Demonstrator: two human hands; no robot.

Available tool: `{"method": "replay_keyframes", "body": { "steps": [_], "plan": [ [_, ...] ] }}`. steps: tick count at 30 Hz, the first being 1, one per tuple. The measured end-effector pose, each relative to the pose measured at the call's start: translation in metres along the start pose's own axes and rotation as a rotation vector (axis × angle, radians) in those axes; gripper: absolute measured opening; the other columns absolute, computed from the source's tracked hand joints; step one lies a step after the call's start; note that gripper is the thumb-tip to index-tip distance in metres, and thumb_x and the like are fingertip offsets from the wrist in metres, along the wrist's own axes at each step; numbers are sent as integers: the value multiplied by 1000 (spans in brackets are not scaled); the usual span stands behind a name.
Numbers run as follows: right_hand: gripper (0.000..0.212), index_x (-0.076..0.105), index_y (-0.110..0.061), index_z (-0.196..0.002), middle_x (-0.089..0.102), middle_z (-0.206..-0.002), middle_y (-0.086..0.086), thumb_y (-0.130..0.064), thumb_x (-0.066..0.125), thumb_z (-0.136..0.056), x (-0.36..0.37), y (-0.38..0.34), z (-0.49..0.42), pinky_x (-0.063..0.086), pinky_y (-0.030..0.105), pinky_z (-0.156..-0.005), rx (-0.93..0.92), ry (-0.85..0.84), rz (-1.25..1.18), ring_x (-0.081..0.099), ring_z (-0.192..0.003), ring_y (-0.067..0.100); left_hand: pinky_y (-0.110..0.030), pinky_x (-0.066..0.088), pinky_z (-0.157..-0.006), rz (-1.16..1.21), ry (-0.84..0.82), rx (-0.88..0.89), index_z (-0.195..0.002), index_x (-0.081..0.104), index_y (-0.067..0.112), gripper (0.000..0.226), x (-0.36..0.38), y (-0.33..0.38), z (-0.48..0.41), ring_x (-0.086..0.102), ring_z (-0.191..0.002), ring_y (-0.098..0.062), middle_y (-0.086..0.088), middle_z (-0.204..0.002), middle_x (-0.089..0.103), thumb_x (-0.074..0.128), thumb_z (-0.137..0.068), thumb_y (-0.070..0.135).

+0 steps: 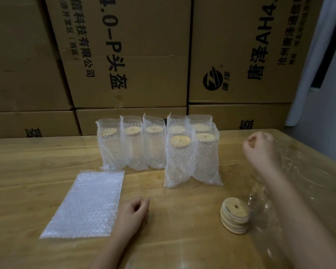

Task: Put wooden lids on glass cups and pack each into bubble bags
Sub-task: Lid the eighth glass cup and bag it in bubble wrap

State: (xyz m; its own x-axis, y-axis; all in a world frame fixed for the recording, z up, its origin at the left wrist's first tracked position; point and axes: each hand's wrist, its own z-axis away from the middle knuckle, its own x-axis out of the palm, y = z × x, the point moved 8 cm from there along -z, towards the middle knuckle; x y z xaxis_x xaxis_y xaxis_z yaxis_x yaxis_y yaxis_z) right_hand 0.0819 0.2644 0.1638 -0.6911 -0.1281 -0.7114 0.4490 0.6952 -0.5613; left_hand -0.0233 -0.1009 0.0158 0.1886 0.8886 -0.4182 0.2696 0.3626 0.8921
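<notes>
Head view: bagged cups (157,150) on table (27,162)

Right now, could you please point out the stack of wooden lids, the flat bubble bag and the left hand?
stack of wooden lids (234,211): head view, top lid's face.
flat bubble bag (85,202): head view, its middle.
left hand (132,212): head view, back of hand.

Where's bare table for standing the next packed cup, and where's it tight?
Bare table lies left of the packed cups, beyond the flat bubble bag. A second patch sits centre front, between the left hand and the lid stack. The right side is crowded: clear glass cups stand beside the lids, near the right hand.
</notes>
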Motion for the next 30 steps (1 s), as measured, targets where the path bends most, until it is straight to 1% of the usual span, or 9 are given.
{"method": "replay_keyframes", "body": {
  "steps": [2, 5, 10, 13, 16, 21, 24, 26, 30],
  "plan": [
    [33, 53, -9, -123, 24, -152, 12, -28, 50, -96, 17, 23, -16, 35, 27, -53, 94, -124, 126, 50, -81, 18, -14, 37, -46, 4, -1, -8, -54, 44, 15, 44, 0, 0, 0, 50, -42, -5, 1, -48, 52, 57, -96, 20],
    [43, 50, -3, -129, 11, -156, 17, -31, 51, -96, 35, 45, -28, 47, 33, -64, 200, -226, 258, 56, -101, 33, -14, 37, -47, 4, -7, -13, -54, 45, 16, 44, 0, 0, 0, 50, -43, -5, 1, -49, 52, 57, -96, 22],
    [24, 62, -1, -113, 40, -140, 21, -10, 50, -95, 38, 41, -34, 50, 36, -67, 163, -134, 356, 57, -93, 32, -14, 37, -48, -10, -5, -7, -55, 47, 14, 42, 0, 0, -2, 49, -45, -4, 1, -50, 52, 57, -95, 19],
    [27, 69, -9, -100, 49, -133, 16, 3, 45, -93, 32, 31, -24, 52, 43, -76, 134, -77, 229, 57, -101, 35, -13, 37, -50, -18, -11, -7, -56, 47, 12, 41, -1, 2, -1, 50, -47, -4, 0, -51, 53, 57, -95, 20],
    [24, 69, -11, -97, 52, -127, 12, -2, 46, -94, -1, 3, -7, 42, 32, -63, -9, 131, 74, 57, -90, 30, -13, 39, -51, -23, -13, -3, -57, 48, 10, 40, -1, 3, 0, 52, -48, -5, -2, -54, 57, 57, -95, 21],
    [24, 68, -1, -96, 57, -104, 16, 2, 44, -91, -80, -60, 53, 36, 21, -68, -404, 632, -199, 53, -84, 22, -14, 40, -49, 85, -11, -26, -54, 47, 13, 43, -1, 2, 0, 51, -46, -7, 0, -51, 53, 56, -96, 19],
    [25, 69, 1, -94, 56, -95, 20, 9, 46, -88, -98, -83, 89, 42, 22, -76, -575, 788, -435, 54, -86, 23, -17, 42, -48, 221, 10, -41, -52, 54, 11, 45, -6, -1, -1, 52, -45, -11, -4, -51, 58, 53, -97, 11],
    [25, 68, -1, -94, 53, -97, 7, 9, 47, -87, -90, -90, 106, 44, 26, -78, -629, 727, -691, 52, -89, 19, -19, 44, -49, 321, 15, -83, -59, 60, 6, 41, -7, -4, -1, 56, -49, -14, -8, -56, 62, 50, -98, 12],
    [23, 67, -18, -91, 54, -100, -14, -10, 46, -86, -26, -103, 126, 47, 20, -72, -431, 263, -1231, 53, -84, 12, -25, 54, -52, 759, -82, -266, -100, 61, 5, 42, 2, -8, -1, 68, -65, -19, -16, -91, 73, 34, -99, 37]
  ]
}}
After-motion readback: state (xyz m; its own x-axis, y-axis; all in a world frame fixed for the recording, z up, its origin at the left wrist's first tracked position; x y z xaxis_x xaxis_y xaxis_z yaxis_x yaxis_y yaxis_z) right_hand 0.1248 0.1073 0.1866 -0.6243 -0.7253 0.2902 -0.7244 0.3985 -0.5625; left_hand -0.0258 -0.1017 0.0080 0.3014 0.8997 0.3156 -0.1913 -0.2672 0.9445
